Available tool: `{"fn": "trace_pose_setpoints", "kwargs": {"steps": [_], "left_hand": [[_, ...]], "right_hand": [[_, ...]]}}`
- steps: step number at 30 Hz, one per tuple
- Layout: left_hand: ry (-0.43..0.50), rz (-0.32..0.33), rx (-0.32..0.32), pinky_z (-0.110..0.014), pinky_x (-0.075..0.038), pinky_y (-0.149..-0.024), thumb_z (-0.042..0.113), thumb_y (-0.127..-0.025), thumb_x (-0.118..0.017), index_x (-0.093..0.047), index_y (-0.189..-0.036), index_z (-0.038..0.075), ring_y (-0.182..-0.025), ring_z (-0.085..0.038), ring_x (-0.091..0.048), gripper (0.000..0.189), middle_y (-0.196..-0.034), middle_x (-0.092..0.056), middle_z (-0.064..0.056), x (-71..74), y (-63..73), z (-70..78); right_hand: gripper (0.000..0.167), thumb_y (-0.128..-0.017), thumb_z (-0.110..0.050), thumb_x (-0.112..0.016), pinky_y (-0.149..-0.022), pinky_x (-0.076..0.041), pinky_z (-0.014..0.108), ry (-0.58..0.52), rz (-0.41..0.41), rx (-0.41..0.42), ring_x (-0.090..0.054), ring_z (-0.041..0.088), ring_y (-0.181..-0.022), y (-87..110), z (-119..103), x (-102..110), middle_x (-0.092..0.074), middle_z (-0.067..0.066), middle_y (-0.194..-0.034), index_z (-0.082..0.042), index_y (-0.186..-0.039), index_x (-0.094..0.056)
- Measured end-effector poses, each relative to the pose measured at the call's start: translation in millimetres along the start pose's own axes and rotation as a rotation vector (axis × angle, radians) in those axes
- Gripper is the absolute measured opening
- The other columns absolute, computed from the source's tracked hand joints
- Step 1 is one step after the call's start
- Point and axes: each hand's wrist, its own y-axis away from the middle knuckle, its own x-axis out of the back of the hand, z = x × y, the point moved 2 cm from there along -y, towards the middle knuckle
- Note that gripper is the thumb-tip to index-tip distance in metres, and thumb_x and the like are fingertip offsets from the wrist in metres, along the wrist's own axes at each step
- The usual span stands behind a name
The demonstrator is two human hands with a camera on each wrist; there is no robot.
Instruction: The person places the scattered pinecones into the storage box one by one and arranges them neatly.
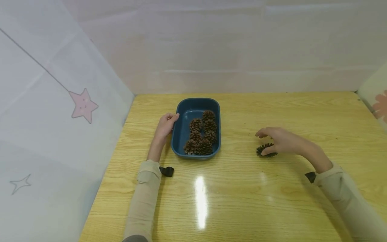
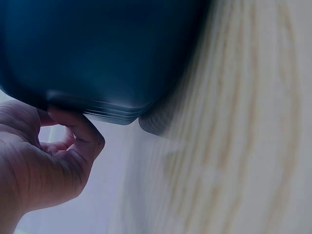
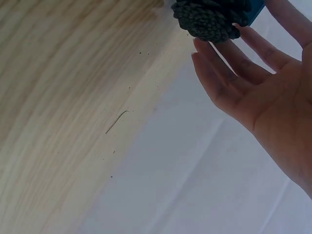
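A deep blue rectangular tub (image 1: 196, 157) stands on the table with several brown pine cones (image 1: 204, 147) in its right and near part. My left hand (image 1: 166, 126) holds the tub's left rim, thumb on the edge and fingers bent against the outer wall, as the left wrist view also shows (image 2: 53, 156). To the right of the tub, a single pine cone (image 1: 266, 150) lies on the table. Over it reaches my right hand (image 1: 284, 140), with its thumb in front of the cone and its fingers spread. In the right wrist view, fingertips (image 3: 199, 46) come close to that cone (image 3: 209, 19); contact is unclear.
The wooden table (image 1: 242, 195) meets a pale sheet (image 1: 235, 47) at the back and another with a pink star (image 1: 84, 106) on the left. Black wrist straps (image 1: 167, 171) show at both sleeves.
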Motion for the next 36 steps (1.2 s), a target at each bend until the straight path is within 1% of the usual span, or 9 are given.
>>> {"fn": "trace_pose_setpoints", "kwargs": {"steps": [5,9,14,17,20,23,27,32,36], "left_hand": [[0.011,-0.012,0.035,-0.024,-0.047,-0.058,0.033,-0.106,-0.060,-0.058,-0.120,-0.008,-0.065,-0.010,-0.054,0.043,-0.090,-0.059,-0.005,0.1,0.5,4.0],[-0.005,-0.017,0.053,-0.025,-0.047,-0.058,0.027,-0.108,-0.058,-0.057,-0.121,-0.011,-0.065,-0.012,-0.054,0.041,-0.092,-0.059,-0.009,-2.0,12.8,19.4],[0.016,-0.030,0.038,-0.025,-0.047,-0.055,0.024,-0.108,-0.058,-0.059,-0.111,-0.008,-0.063,-0.013,-0.055,0.032,-0.086,-0.059,-0.007,-2.8,23.1,30.6],[0.023,-0.030,0.038,-0.025,-0.047,-0.056,0.023,-0.108,-0.057,-0.059,-0.110,-0.007,-0.064,-0.013,-0.056,0.031,-0.087,-0.060,-0.007,-2.9,22.7,30.4],[0.016,-0.026,0.046,-0.024,-0.048,-0.057,0.024,-0.108,-0.057,-0.057,-0.116,-0.010,-0.066,-0.013,-0.056,0.035,-0.091,-0.059,-0.010,-3.3,18.9,26.7],[0.019,-0.022,0.050,-0.024,-0.048,-0.057,0.026,-0.108,-0.058,-0.056,-0.120,-0.011,-0.068,-0.014,-0.057,0.039,-0.094,-0.059,-0.011,-2.3,10.2,16.8],[0.035,-0.013,0.040,-0.023,-0.048,-0.057,0.033,-0.106,-0.061,-0.058,-0.120,-0.007,-0.069,-0.013,-0.056,0.042,-0.094,-0.059,-0.008,-0.8,0.2,3.2],[0.031,0.003,0.009,-0.022,-0.046,-0.058,0.036,-0.105,-0.063,-0.059,-0.112,-0.003,-0.067,-0.011,-0.055,0.040,-0.088,-0.058,-0.004,-1.1,0.5,0.4],[0.026,0.012,-0.009,-0.022,-0.045,-0.057,0.035,-0.105,-0.063,-0.058,-0.107,-0.001,-0.064,-0.009,-0.054,0.036,-0.083,-0.057,-0.001,-1.9,2.6,1.2]], "right_hand": [[0.062,-0.086,-0.021,-0.087,-0.095,-0.051,0.057,0.019,-0.046,0.008,-0.059,0.041,-0.120,1.8,3.5,-4.2,-0.061,0.018,-0.131,0.002,-0.136,-0.059],[0.055,-0.085,-0.020,-0.087,-0.095,-0.050,0.058,0.025,-0.078,0.020,-0.061,0.039,-0.115,1.4,3.7,-6.0,-0.061,0.013,-0.124,0.000,-0.131,-0.062],[0.050,-0.087,-0.020,-0.086,-0.102,-0.041,0.067,0.033,-0.099,0.008,-0.060,0.041,-0.119,0.5,3.3,-6.9,-0.065,0.012,-0.125,-0.002,-0.128,-0.064],[0.047,-0.089,-0.020,-0.084,-0.103,-0.039,0.069,0.038,-0.105,0.001,-0.059,0.043,-0.121,-0.1,3.5,-7.3,-0.065,0.014,-0.127,-0.002,-0.128,-0.065],[0.044,-0.091,-0.021,-0.082,-0.100,-0.044,0.064,0.023,-0.106,-0.014,-0.059,0.043,-0.120,-1.2,3.6,-7.6,-0.065,0.015,-0.127,-0.001,-0.127,-0.065],[0.042,-0.093,-0.021,-0.080,-0.094,-0.049,0.059,0.012,-0.086,-0.031,-0.060,0.042,-0.118,-2.9,4.2,-7.5,-0.065,0.017,-0.127,-0.001,-0.127,-0.065],[0.043,-0.094,-0.020,-0.079,-0.092,-0.050,0.057,0.027,-0.028,-0.037,-0.060,0.040,-0.116,-4.6,6.0,-6.4,-0.064,0.019,-0.126,0.001,-0.128,-0.063],[0.043,-0.092,-0.016,-0.080,-0.093,-0.050,0.059,0.056,0.049,-0.021,-0.061,0.042,-0.116,-7.1,6.5,-4.2,-0.064,0.020,-0.125,0.003,-0.127,-0.063],[0.042,-0.091,-0.010,-0.080,-0.093,-0.050,0.059,0.065,0.081,-0.002,-0.061,0.043,-0.116,-9.1,4.8,-2.5,-0.064,0.022,-0.125,0.004,-0.126,-0.063]]}}
